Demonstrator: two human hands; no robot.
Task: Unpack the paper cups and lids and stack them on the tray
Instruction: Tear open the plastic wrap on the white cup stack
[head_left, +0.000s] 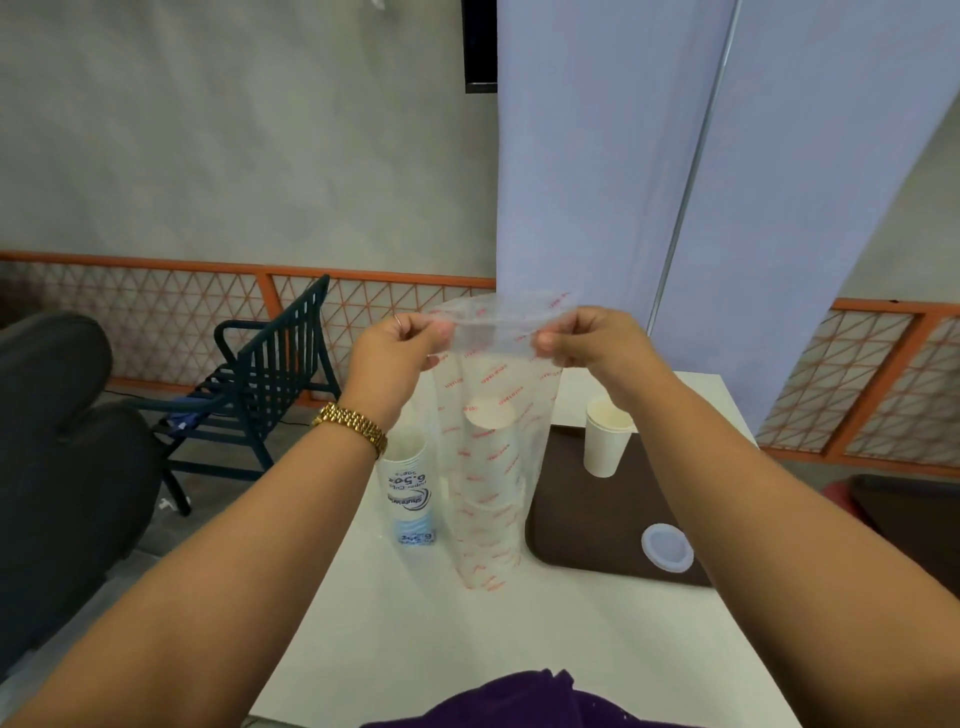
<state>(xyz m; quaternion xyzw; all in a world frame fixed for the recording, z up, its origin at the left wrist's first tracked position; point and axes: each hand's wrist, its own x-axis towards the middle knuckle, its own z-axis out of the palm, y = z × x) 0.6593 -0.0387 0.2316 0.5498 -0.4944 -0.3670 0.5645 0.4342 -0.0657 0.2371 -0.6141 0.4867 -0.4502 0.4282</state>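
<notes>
While the clear sleeve (485, 467) of paper cups (488, 415) is standing on the table (415, 639) left of the tray (587, 519), left hand (387, 358) and right hand (587, 340) are pinching its open top.

A café-like indoor seating area: white bench (519, 639), brown serving tray (582, 519), slatted chair (270, 374), orange lattice railing (156, 306) along concrete wall.
</notes>
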